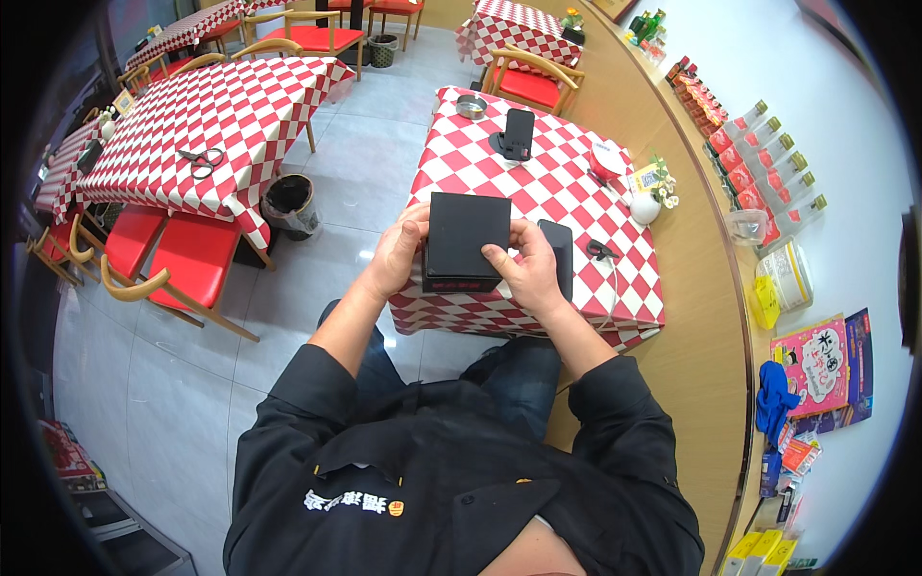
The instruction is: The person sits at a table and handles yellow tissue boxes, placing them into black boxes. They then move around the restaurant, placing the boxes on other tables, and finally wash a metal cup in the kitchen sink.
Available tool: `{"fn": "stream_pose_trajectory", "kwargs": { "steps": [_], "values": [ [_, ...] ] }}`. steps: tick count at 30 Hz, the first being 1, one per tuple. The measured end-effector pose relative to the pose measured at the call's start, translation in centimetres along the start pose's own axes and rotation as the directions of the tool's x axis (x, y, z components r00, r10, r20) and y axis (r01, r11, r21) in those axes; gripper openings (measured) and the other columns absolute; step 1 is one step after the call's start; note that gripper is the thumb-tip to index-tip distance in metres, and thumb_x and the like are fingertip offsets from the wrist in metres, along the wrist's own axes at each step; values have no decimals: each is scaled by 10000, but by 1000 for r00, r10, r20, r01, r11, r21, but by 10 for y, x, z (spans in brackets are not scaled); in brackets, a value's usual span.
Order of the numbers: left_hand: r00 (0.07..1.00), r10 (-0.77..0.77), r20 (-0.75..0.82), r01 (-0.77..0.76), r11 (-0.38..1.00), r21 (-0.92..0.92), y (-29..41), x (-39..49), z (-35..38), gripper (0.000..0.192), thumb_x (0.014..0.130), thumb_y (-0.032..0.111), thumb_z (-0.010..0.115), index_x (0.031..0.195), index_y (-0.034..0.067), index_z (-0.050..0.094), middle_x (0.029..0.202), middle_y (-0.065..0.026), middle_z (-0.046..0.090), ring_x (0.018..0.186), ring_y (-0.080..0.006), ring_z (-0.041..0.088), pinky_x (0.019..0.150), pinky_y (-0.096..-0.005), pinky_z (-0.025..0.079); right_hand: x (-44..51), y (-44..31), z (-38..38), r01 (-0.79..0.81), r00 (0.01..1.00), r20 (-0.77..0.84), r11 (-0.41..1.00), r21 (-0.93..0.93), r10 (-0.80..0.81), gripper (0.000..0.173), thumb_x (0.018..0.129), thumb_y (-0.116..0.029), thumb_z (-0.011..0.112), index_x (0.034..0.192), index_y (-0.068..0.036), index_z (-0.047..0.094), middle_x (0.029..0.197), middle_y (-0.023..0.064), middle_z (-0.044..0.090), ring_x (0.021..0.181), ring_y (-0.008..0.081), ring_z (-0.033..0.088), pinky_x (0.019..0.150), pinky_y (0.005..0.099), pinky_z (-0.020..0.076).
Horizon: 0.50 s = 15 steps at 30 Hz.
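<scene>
A black, squarish box (468,234) with red marking along its lower front is between my two hands at the near edge of the checkered table. My left hand (398,253) lies along the box's left side, its thumb raised beside it. From the right, my right hand (531,268) grips the box with the thumb on its top edge and the fingers against its side. Just right of that hand a dark phone (558,248) lies on the tablecloth, partly hidden by the hand. What is inside the box cannot be seen.
On the red-and-white tablecloth (461,162) stand a phone on a stand (518,135), a metal ashtray (472,106), a red-and-white bowl (607,160), a white vase (645,207) and a black clip with a cable (602,250). Bottles (763,165) line the ledge at right. Scissors (204,162) lie on another table.
</scene>
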<state>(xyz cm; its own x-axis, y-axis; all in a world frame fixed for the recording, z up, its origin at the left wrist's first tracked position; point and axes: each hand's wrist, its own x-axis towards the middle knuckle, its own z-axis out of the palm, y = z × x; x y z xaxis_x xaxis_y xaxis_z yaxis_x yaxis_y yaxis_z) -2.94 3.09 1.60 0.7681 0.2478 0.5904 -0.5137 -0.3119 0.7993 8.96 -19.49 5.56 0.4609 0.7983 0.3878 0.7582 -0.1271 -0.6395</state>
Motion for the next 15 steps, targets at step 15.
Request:
{"fn": "stream_pose_trajectory", "kwargs": {
  "steps": [15],
  "values": [
    [862, -398, -314, 351, 916, -196, -35, -12, 35, 619, 980, 100, 735, 1503, -79, 456, 1390, -170, 624, 1267, -218, 618, 1127, -384, 485, 3, 76, 34, -182, 979, -26, 933, 311, 200, 503, 1071, -187, 654, 1483, 78, 539, 1328, 146, 675, 1208, 183, 637, 1054, 307, 503]
  ]
}}
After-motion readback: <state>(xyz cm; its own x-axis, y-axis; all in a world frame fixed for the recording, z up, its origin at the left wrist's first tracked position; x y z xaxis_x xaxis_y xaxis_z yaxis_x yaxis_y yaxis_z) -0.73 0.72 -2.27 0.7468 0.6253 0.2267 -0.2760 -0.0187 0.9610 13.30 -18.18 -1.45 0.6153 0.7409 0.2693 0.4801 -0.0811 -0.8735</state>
